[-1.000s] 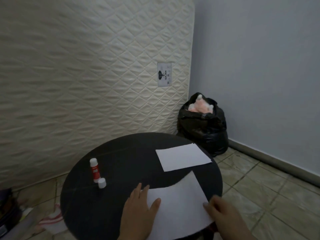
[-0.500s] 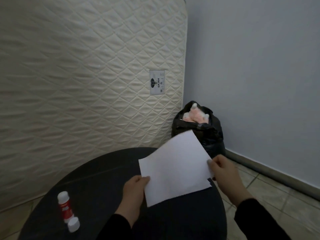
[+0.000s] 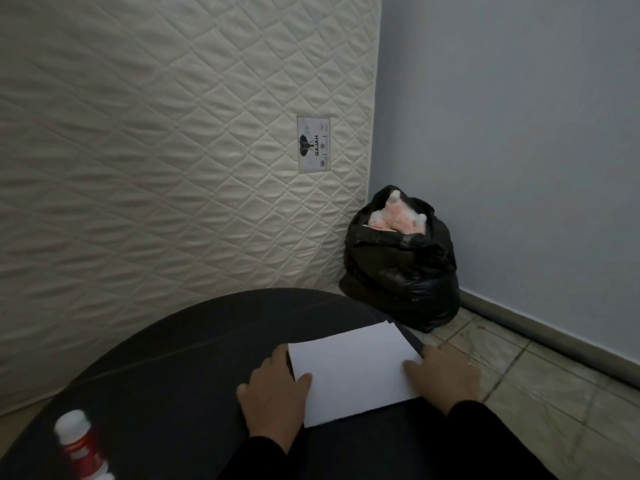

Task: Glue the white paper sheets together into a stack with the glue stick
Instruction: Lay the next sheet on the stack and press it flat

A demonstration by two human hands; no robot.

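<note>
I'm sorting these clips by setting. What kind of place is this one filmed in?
Probably a room at home, perhaps a spare or storage corner: a quilted mattress stands upright against the wall, a stuffed black bag sits on the tiled floor, beside a round black table.

White label sewn on the upright quilted mattress: reads "GAJAH", turned sideways, beside a dark elephant-like emblem. Smaller print on it illegible. Glue stick, red band: lettering blurred, unreadable.
</note>
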